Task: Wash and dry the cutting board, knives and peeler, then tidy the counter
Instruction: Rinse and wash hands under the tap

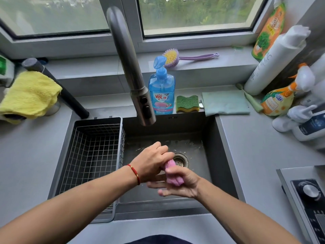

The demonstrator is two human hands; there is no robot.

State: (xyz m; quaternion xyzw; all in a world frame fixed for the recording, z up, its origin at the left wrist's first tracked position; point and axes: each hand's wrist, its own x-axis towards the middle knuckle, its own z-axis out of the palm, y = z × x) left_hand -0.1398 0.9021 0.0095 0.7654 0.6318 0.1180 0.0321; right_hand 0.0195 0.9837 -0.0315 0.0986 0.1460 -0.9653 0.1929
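Over the dark sink (pixel 223 155) both hands hold a small pink cloth (pixel 173 173), bunched into a twisted roll. My left hand (pixel 151 161) grips its upper end, fingers curled round it. My right hand (pixel 179 184) lies under the lower end with the thumb pressed over the cloth and the fingers stretched out to the left. The drain (pixel 181 160) sits just behind the cloth. No cutting board, knife or peeler shows in this view.
The tap (pixel 133 76) hangs over the sink, with no water running. A wire basket (pixel 91 155) fills the sink's left part. Behind stand a blue soap bottle (pixel 161 92), a green sponge (pixel 187 103), a folded green cloth (pixel 225 103) and a brush (pixel 175 58). A yellow towel (pixel 29 94) lies left, spray bottles (pixel 281 95) right, a stove (pixel 307 199) near right.
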